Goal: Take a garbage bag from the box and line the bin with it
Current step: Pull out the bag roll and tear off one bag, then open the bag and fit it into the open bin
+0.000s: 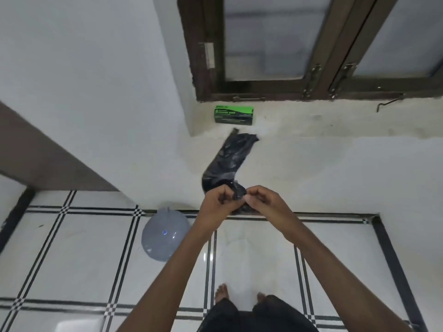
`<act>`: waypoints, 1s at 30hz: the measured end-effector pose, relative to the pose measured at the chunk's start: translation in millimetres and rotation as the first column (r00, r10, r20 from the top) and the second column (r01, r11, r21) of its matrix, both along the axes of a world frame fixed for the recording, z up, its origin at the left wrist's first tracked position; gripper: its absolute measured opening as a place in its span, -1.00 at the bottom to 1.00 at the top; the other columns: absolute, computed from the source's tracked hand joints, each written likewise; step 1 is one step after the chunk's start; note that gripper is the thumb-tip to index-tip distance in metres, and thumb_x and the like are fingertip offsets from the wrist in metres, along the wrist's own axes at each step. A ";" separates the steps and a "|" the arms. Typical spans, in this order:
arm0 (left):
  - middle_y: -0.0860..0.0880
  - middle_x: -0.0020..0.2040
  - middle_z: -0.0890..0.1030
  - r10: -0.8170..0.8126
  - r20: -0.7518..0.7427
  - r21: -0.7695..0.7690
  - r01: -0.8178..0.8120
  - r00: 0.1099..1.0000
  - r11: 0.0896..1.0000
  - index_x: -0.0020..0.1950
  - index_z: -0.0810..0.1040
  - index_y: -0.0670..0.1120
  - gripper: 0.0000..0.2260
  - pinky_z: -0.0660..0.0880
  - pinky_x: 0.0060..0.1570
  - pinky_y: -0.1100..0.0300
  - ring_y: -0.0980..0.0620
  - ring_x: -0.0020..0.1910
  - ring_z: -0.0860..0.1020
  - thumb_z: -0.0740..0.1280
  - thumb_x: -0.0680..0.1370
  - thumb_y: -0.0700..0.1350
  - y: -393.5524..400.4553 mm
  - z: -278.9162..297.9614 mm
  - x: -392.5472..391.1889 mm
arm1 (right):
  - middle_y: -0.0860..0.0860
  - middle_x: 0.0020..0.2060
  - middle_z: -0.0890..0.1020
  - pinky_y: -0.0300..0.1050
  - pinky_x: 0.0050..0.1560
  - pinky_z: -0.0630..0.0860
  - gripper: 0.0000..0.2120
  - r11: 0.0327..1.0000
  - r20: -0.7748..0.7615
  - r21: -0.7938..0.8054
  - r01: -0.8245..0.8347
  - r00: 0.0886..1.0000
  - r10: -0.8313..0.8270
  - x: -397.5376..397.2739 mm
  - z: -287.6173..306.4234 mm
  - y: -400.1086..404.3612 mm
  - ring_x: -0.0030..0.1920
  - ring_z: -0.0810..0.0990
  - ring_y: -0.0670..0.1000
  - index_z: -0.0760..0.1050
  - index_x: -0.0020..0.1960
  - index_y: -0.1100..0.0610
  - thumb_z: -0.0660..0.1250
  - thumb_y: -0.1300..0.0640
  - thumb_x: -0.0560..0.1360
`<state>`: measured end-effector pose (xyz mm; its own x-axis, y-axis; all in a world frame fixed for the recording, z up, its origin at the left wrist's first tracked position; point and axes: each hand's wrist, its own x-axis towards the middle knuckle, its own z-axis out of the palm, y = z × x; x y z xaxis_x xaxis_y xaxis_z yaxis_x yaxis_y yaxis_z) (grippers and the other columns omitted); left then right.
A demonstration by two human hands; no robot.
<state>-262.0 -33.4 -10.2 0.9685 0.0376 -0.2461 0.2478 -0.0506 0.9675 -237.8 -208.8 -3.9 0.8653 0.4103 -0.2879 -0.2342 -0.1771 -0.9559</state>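
White tiled floor (251,255) with black lines, white wall, dark-framed window (311,44). Green box (234,115), lettering unreadable, on far sill. Left hand (217,204) and right hand (262,202) both pinch black garbage bag (227,159); grey bin (165,233) near left

A black garbage bag (226,161), a green box (234,115) with black panels, and a grey bin (165,233) are shown. White floor tiles (79,255) are crossed by black checkered lines; the window frame (318,87) is dark brown.
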 end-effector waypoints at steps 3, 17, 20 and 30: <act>0.04 -0.36 0.58 0.042 -0.017 -0.081 -0.044 0.999 0.996 -0.26 0.49 -0.16 -0.81 0.58 -0.23 0.19 0.07 -0.32 0.58 0.44 0.48 -0.33 14.5 -1.8 -30.0 | 0.17 -0.02 0.70 -0.11 0.11 0.58 -0.83 0.997 -0.026 0.032 -0.070 0.997 0.071 -11.4 5.2 15.6 -0.02 0.68 0.00 0.62 0.05 0.17 0.44 0.09 0.53; -0.17 -0.26 0.56 0.533 -0.124 -0.080 -0.544 0.837 0.835 -0.20 0.48 -0.21 -0.85 0.54 -0.17 0.23 -0.08 -0.18 0.55 0.40 0.53 -0.29 43.2 -2.9 -169.5 | 0.13 -0.25 0.57 -0.09 -0.14 0.67 -0.86 0.987 -0.280 0.132 0.091 0.959 -0.051 -77.0 -26.0 66.8 -0.15 0.63 0.09 0.45 -0.14 0.19 0.39 0.26 0.55; -0.08 -0.32 0.56 0.656 -0.127 -0.073 -0.667 0.744 0.741 -0.27 0.43 -0.15 -0.77 0.58 -0.13 0.25 -0.04 -0.19 0.61 0.36 0.54 -0.33 59.6 -2.5 -186.4 | 0.20 -0.21 0.62 -0.05 -0.17 0.69 -0.88 0.987 -0.237 0.111 0.114 0.968 -0.085 -93.0 -28.7 85.2 -0.15 0.68 0.12 0.43 -0.06 0.20 0.37 0.31 0.55; -0.23 0.05 0.62 0.629 -0.344 -0.591 -0.681 0.697 0.432 0.24 0.45 -0.14 -0.78 0.66 -0.09 0.02 -0.10 -0.08 0.68 0.20 0.62 -0.31 133.7 -5.0 -213.9 | 0.24 -0.08 0.59 -0.23 -0.30 0.59 -0.79 0.986 -0.225 0.013 0.163 0.962 -0.156 -126.0 -39.2 162.1 -0.24 0.60 0.04 0.37 0.02 0.12 0.21 0.41 0.55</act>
<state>-475.9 100.3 -15.2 0.7047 0.4666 -0.5345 -0.0090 0.7592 0.6508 -363.8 -46.7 -43.1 0.8358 0.2837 -0.4702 -0.4647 -0.0908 -0.8808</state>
